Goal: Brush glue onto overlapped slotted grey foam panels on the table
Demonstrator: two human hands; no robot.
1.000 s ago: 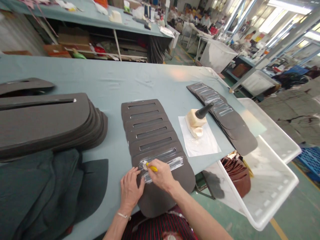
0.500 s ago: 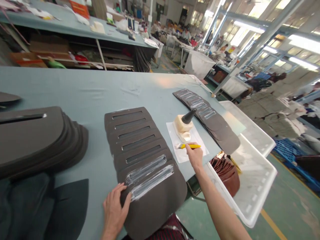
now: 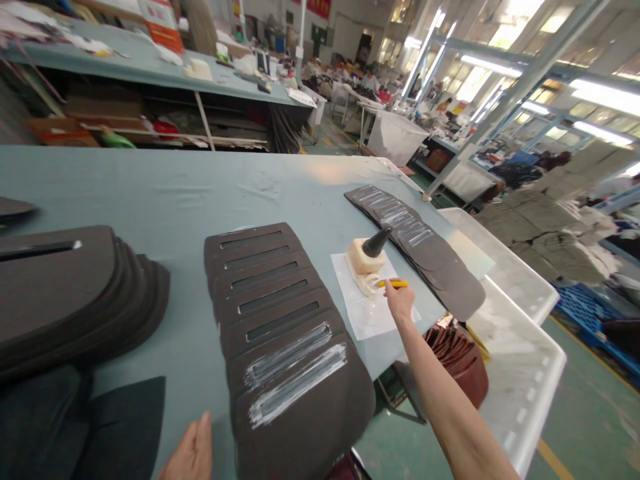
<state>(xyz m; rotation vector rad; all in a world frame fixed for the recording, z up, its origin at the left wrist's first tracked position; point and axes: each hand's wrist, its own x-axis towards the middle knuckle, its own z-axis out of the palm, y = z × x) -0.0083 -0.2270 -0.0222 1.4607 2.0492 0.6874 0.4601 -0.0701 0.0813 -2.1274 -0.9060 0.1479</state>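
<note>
My right hand (image 3: pixel 400 301) is shut on a yellow-handled glue brush (image 3: pixel 393 283), whose tip rests near a cream glue block (image 3: pixel 361 261). A black conical nozzle (image 3: pixel 376 243) tops the block, which sits on a glue-smeared white paper sheet (image 3: pixel 373 313). To the left lies an overlapping row of dark grey foam panels (image 3: pixel 280 313) with long slots. White glue (image 3: pixel 296 380) streaks the nearest two slots. My left hand (image 3: pixel 194 453), at the bottom edge of the view, holds nothing and stands apart from the panels.
A second fanned row of slotted panels (image 3: pixel 415 247) lies beyond the paper. A stack of panels (image 3: pixel 65 293) and dark fabric (image 3: pixel 120 427) lie on the left of the pale blue table (image 3: pixel 175 187). A white plastic bin (image 3: pixel 515 353) holding brown pieces (image 3: pixel 460 360) stands off the right edge.
My right hand has carried the brush from the panels to the paper beside the glue block. My left hand has let go of the panels and dropped toward the bottom of the view.
</note>
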